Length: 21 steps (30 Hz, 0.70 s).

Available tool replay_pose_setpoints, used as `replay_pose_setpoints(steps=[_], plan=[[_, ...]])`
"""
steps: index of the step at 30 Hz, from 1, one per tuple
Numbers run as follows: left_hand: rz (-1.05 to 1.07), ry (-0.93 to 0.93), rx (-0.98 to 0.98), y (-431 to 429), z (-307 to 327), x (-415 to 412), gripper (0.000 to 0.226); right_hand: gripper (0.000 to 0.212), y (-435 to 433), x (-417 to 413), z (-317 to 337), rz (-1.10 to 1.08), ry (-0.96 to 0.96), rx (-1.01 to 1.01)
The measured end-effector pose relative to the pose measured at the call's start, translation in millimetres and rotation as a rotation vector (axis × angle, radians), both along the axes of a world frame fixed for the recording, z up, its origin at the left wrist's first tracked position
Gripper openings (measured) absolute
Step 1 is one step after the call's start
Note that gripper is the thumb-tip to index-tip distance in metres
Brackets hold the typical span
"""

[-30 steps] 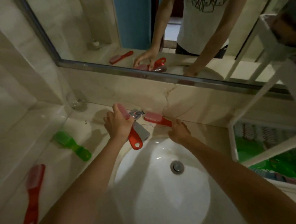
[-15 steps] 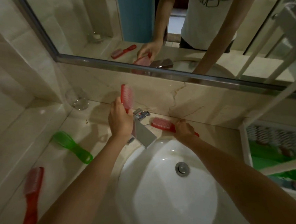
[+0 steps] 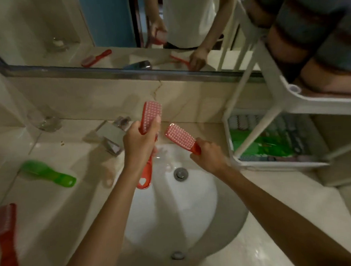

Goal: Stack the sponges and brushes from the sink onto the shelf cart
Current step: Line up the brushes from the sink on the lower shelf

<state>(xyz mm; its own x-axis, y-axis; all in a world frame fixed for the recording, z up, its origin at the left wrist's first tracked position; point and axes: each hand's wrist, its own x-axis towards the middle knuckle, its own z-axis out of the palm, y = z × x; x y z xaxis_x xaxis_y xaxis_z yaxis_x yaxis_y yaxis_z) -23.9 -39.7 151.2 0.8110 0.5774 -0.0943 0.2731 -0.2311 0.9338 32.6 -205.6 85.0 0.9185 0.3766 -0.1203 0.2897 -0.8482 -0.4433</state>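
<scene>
My left hand [image 3: 139, 144] grips a red brush [image 3: 150, 117] around its middle, bristle head up and heart-holed handle hanging over the white sink [image 3: 195, 213]. My right hand [image 3: 209, 155] holds a second red brush [image 3: 180, 137] by its handle, lifted above the sink's back rim with its bristle head pointing up-left. The two brush heads are close but apart. A green brush [image 3: 48, 174] and a third red brush [image 3: 6, 239] lie on the counter at the left. The white shelf cart [image 3: 278, 99] stands at the right, sponges on its top tier.
A chrome tap [image 3: 112, 138] stands behind the sink, just left of my left hand. A glass [image 3: 41, 119] sits in the back left corner. The mirror [image 3: 104, 35] runs along the wall. The cart's lower tier [image 3: 272, 140] holds green and striped items.
My right hand has lifted its red brush off the counter behind the sink. My left hand has moved right, past the tap, with its brush. The view has shifted toward the cart.
</scene>
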Motion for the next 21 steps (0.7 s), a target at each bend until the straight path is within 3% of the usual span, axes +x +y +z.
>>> replay_pose_setpoints(steps=[5,13,15,21], plan=[[-0.233,0.111,-0.056,-55.5,-17.1,-22.6,0.028,0.02,-73.9,-41.7,-4.2,-0.133,-0.023,0.07],[-0.518,0.159,0.01,-156.6,-30.4,-20.2,0.029,0.049,-192.8,-61.6,-3.0,-0.364,-0.116,0.029],[-0.569,0.151,0.028,-181.5,-29.7,-12.6,0.029,0.045,-214.8,-51.6,0.3,-0.387,-0.167,0.002],[-0.559,0.189,-0.127,-238.2,-32.4,27.1,0.031,0.029,-246.5,13.6,24.6,-0.407,-0.149,-0.305]])
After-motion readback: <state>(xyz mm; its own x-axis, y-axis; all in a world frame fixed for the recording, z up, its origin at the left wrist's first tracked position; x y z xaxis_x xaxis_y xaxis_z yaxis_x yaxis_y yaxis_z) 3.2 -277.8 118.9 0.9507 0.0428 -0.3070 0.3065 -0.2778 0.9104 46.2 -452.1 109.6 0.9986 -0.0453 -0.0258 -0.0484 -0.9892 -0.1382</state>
